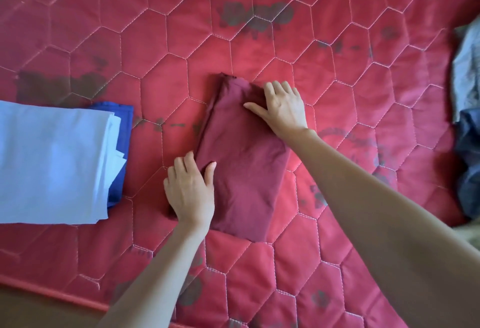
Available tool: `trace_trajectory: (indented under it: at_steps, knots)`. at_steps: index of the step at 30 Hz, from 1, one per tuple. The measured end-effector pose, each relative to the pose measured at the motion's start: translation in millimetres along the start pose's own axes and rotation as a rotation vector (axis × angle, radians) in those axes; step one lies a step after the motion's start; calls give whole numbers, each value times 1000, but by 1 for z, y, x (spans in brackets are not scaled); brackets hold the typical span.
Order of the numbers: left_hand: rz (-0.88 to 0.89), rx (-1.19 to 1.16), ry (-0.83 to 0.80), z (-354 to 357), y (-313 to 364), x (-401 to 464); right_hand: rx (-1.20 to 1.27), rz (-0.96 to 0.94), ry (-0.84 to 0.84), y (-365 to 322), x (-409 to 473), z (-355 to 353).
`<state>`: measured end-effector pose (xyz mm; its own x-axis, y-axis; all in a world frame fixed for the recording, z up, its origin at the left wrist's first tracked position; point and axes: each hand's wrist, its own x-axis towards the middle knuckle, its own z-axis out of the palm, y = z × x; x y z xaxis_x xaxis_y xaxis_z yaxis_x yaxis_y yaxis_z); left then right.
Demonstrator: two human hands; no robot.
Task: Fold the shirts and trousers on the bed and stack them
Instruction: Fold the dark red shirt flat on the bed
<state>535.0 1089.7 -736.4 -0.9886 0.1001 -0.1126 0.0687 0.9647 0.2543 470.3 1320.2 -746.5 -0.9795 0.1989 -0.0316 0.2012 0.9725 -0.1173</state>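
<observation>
A maroon garment (244, 171), folded into a narrow rectangle, lies in the middle of the red quilted bed (259, 28). My left hand (189, 187) grips its near left edge, thumb on top and fingers curled round the side. My right hand (283, 106) rests flat on the far right corner with straight fingers. To the left sits a stack of folded clothes: a light blue piece (52, 161) on top of a dark blue one (122, 125).
Unfolded grey and dark blue clothes (467, 119) lie in a heap at the bed's right edge. The bed's near edge (52, 291) runs along the lower left, with brown floor beyond it.
</observation>
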Motion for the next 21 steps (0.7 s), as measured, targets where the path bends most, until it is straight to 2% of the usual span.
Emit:
trace_trajectory:
  at_steps: [3, 6, 11, 15, 18, 21]
  knots:
    - [83, -93, 8, -2, 3, 13, 47, 58, 28, 9, -9, -1]
    - [209, -80, 10, -4, 9, 44, 97, 259, 91, 24, -37, -5]
    - [642, -48, -51, 0, 44, 107, 161, 671, 218, 34, -134, 0]
    - [890, -5, -91, 14, 77, 123, 214, 876, 276, 15, -188, 11]
    - [902, 25, -47, 20, 79, 120, 270, 925, 351, 6, -196, 15]
    - [784, 77, 20, 21, 56, 109, 318, 908, 366, 0, -190, 13]
